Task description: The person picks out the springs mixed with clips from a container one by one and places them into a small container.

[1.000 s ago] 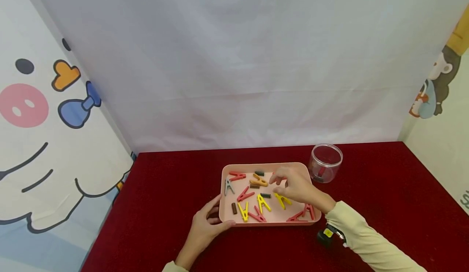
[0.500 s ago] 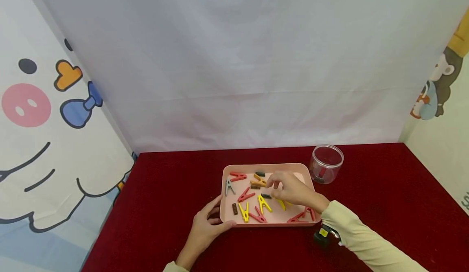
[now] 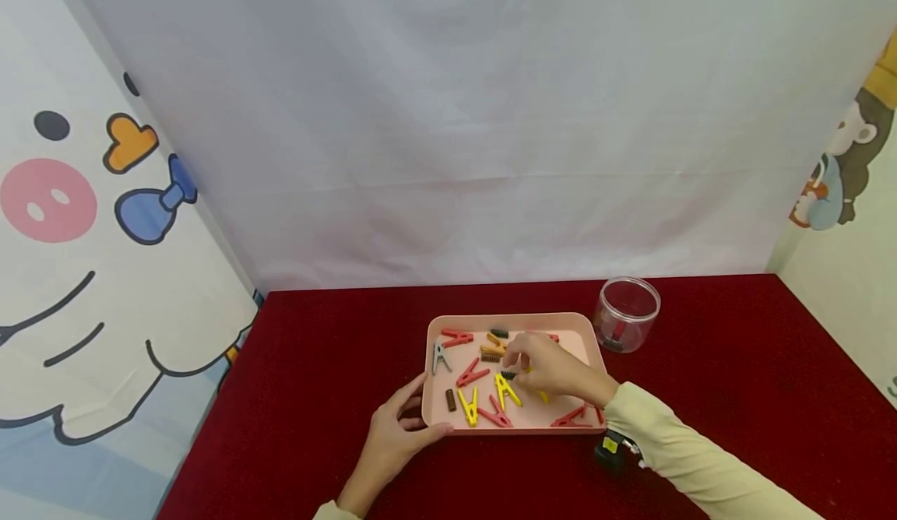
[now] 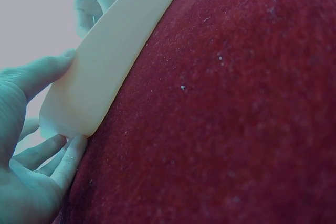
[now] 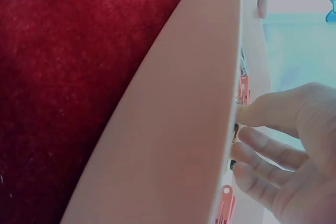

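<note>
My left hand (image 3: 394,426) grips the near left corner of the pink tray (image 3: 518,430); in the left wrist view the thumb lies on its wall and the other fingers at its corner. My right hand (image 3: 550,364) reaches inside the tray, thumb and forefinger spread around a small black coil spring (image 3: 508,376). Its right end is hidden by the fingers. A yellow clothespin (image 3: 508,390) lies just in front of the spring, and a brown spring (image 3: 490,357) just behind it. Another yellow clothespin is partly covered by the right hand.
Several red clothespins (image 3: 473,373), a grey one (image 3: 440,357), an orange one (image 3: 494,349) and more springs (image 3: 451,400) lie scattered in the tray. A clear jar (image 3: 627,315) with a red piece and a dark spring inside stands beyond the tray's right end on the red cloth (image 3: 336,364).
My right hand has moved left and down, from over the tray's right half to the black spring. The left hand has stayed on the tray's corner.
</note>
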Available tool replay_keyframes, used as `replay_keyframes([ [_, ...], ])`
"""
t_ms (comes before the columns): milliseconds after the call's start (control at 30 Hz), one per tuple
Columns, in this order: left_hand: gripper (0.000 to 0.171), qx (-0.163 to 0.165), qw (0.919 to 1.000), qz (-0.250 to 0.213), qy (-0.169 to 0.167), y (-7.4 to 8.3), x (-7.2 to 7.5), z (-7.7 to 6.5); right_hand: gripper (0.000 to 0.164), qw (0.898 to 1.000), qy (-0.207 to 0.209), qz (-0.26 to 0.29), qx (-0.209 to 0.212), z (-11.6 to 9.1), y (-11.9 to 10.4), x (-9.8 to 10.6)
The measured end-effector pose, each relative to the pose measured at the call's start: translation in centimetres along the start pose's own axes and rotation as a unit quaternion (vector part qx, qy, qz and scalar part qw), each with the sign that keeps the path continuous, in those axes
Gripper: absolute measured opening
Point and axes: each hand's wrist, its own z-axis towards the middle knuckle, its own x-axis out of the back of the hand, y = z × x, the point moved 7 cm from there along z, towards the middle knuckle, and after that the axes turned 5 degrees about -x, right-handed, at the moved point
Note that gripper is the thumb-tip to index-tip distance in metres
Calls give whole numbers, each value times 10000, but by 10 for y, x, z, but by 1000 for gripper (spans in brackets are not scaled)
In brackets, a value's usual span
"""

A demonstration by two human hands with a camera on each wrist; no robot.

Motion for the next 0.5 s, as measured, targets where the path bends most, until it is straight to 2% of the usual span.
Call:
replay_keyframes([
  [500,78,40,10000,3,-6,-4,0,1,17,9998,-75,-156,51,5,4,-12],
])
